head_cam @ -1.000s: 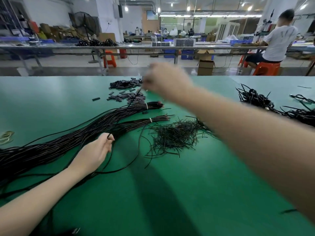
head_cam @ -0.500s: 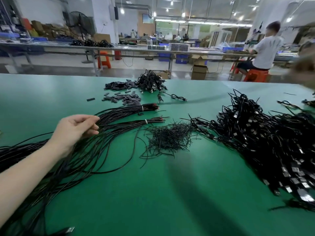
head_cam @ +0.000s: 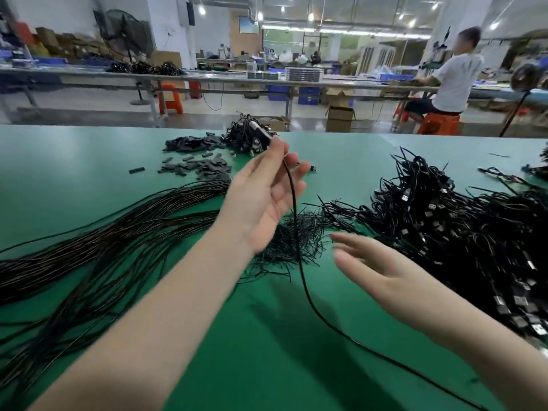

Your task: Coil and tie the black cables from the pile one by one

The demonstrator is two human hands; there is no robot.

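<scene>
The left hand [head_cam: 264, 197] is raised above the middle of the green tabletop [head_cam: 89, 173], forearm reaching up from the near-left edge, palm turned toward the camera and the lower fingers spread loosely. Its thumb and upper fingers pinch the plug end of a single black cable [head_cam: 299, 262], whose connector [head_cam: 259, 133] sticks out above the fingertips. From the pinch, the cable hangs down across the palm, then curves over the tabletop toward the near-right corner, passing under the right forearm. The right hand [head_cam: 382, 274] hovers low to the right of the hanging cable, fingers straight and slightly blurred, pointing left toward it but not touching it and holding nothing. The two hands are apart, left one higher and farther from the camera. Along the left edge lies a long bundle of straight black cables [head_cam: 103, 247], running from the near-left corner toward the centre. Beneath the left hand is a small heap of thin black ties [head_cam: 296, 238]. Toward the right edge sits a large tangled pile of cables [head_cam: 459, 226] with metal plugs. Near the far edge lie scattered small dark sleeves [head_cam: 195, 167] and a smaller cable heap [head_cam: 243, 137].
</scene>
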